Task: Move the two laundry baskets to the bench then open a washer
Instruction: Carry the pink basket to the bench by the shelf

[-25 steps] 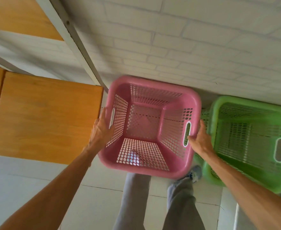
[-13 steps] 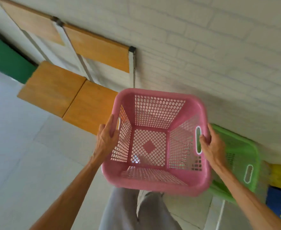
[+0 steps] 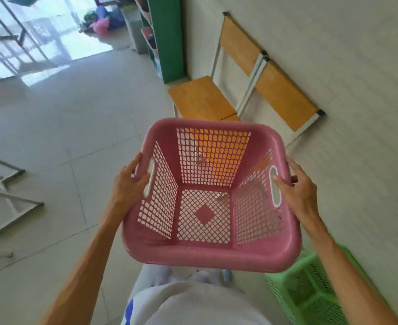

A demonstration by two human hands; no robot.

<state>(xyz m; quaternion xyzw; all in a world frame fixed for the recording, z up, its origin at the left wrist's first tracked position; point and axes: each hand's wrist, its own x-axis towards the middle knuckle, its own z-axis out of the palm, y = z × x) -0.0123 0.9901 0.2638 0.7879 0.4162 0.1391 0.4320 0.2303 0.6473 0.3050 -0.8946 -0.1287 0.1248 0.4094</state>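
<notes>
I hold an empty pink laundry basket (image 3: 207, 252) in the air in front of me. My left hand (image 3: 128, 186) grips its left handle slot and my right hand (image 3: 296, 188) grips its right handle slot. Beyond the basket stands a wooden bench (image 3: 199, 98) with orange seats and backrests against the white brick wall; part of its seat shows through the basket's mesh. A green laundry basket (image 3: 308, 294) sits on the floor at the lower right, behind my right forearm. No washer is in view.
A green shelf unit (image 3: 167, 43) stands past the bench at the wall. Metal frame legs (image 3: 8, 202) lie at the left on the tiled floor. Bright glass doors (image 3: 29, 31) fill the far left. My legs and shirt are below the basket.
I lifted the pink basket off the floor and turned left. The green basket dropped to the lower right corner, and the bench now lies ahead beyond the basket.
</notes>
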